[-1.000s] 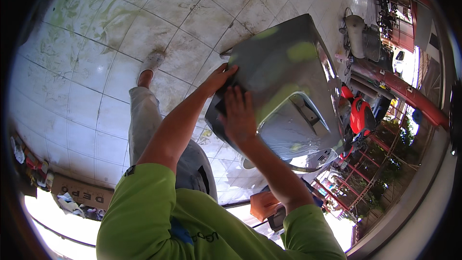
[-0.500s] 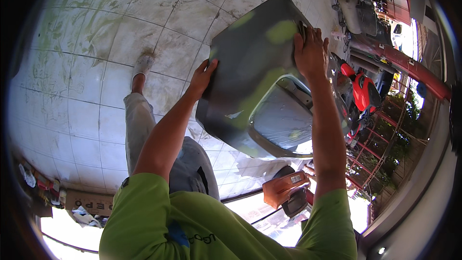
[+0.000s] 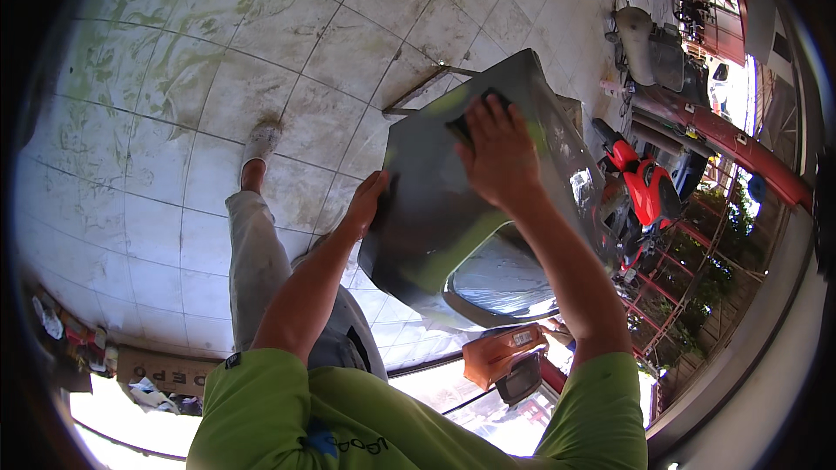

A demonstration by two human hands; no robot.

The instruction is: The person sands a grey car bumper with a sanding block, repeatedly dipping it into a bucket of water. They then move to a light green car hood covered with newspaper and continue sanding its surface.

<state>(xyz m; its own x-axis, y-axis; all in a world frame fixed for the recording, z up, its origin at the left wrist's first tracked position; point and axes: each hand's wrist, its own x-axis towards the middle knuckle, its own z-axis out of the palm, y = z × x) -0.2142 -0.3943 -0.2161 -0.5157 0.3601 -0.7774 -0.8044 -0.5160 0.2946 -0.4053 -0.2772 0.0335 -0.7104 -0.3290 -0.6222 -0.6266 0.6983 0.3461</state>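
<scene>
A large dark grey panel (image 3: 409,244), likely bodywork, with olive-green patches and an oval recess, lies in front of me on a metal stand (image 3: 418,91). My right hand (image 3: 501,152) presses a black pad (image 3: 457,129) flat against its upper part, fingers closed over the pad. My left hand (image 3: 366,204) grips the panel's left edge with fingers wrapped round it, their tips partly hidden.
My left leg (image 3: 257,235) stands on the smudged tiled floor (image 3: 174,191). A red motorcycle (image 3: 644,191) and a silver scooter (image 3: 640,43) are at right. An orange case (image 3: 496,352) is below the panel. Cardboard (image 3: 157,365) lies at lower left.
My right hand has moved left and down from the panel's right edge onto its surface. The panel and my left hand appear lower in the view.
</scene>
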